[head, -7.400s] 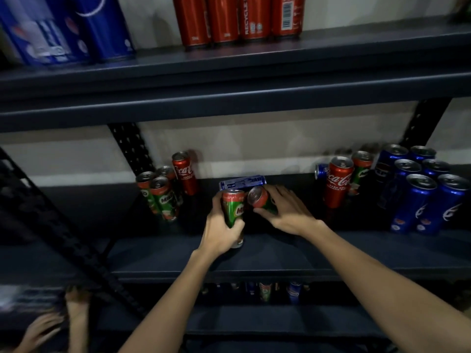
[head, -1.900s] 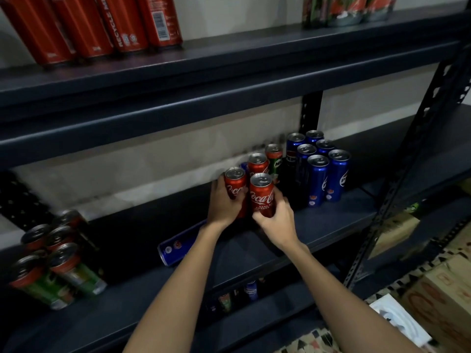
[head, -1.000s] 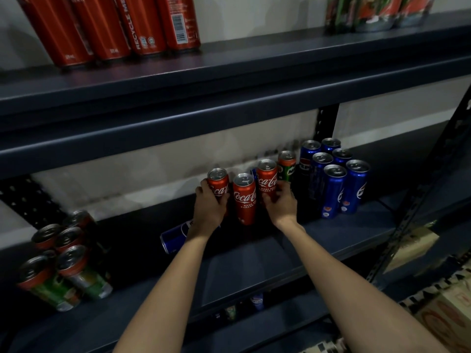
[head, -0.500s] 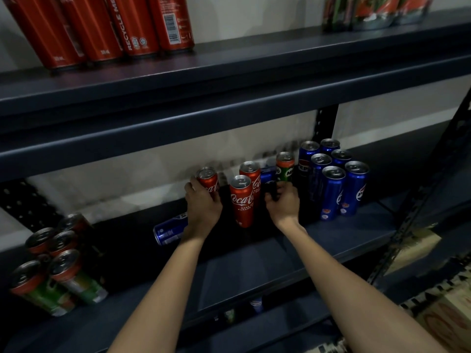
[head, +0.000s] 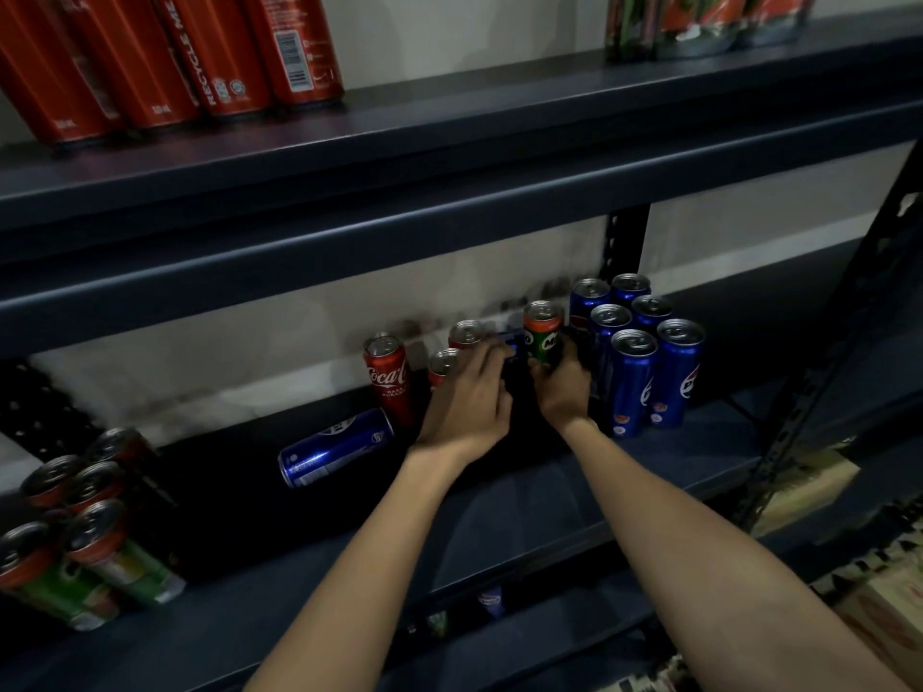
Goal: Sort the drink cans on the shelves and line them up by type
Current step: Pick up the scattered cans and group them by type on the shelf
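Fingers of the right hand (head: pixel 562 392) curl round the base of an upright green can (head: pixel 543 332) on the middle shelf (head: pixel 524 511), the left hand (head: pixel 467 397) curls over two red cans (head: pixel 444 364) just left, blue cans (head: pixel 632 372) stand right, and one blue can (head: pixel 334 447) lies toppled left.

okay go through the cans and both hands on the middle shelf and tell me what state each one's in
Coca-Cola can: upright, untouched.
Fallen blue can: on its side.
Blue cans: upright, grouped.
Green Milo can: upright, in right hand's grip.
Right hand: curled round it.
Left hand: among red cans, grip unclear.
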